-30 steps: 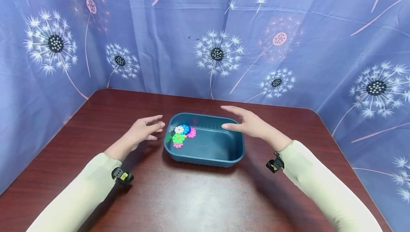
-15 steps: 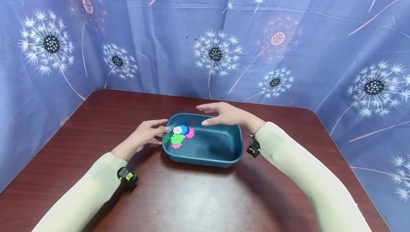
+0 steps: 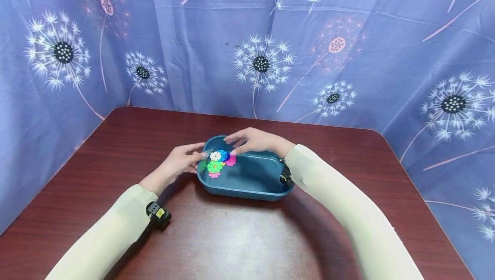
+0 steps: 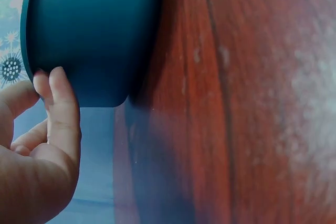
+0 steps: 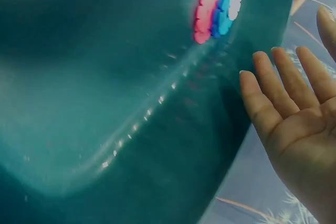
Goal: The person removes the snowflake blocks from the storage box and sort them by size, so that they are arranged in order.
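Observation:
A dark teal plastic basin point(image 3: 247, 192) stands on the table. Grouped in its left end are several flower-shaped plastic discs: a white disc point(image 3: 215, 156), a blue one point(image 3: 223, 155), a green one point(image 3: 215, 167) and pink ones point(image 3: 230, 161). My left hand point(image 3: 174, 164) holds the basin's left rim, thumb over the edge; in the left wrist view, its fingers point(image 4: 64, 98) lie against the outer wall. Above the discs, my right hand point(image 3: 258, 140) reaches across the far rim, fingers extended and slightly bent. In the right wrist view, its bare palm point(image 5: 310, 140) holds nothing.
The reddish-brown wooden table point(image 3: 232, 237) reaches back to a blue curtain point(image 3: 209, 56) printed with dandelions, which also closes in both sides. Black camera straps point(image 3: 158, 214) sit on both wrists over pale sleeves.
My left hand has moved right, up to the basin's rim, and taken hold of it. My right hand has swung left over the basin to above the discs. The basin has barely shifted.

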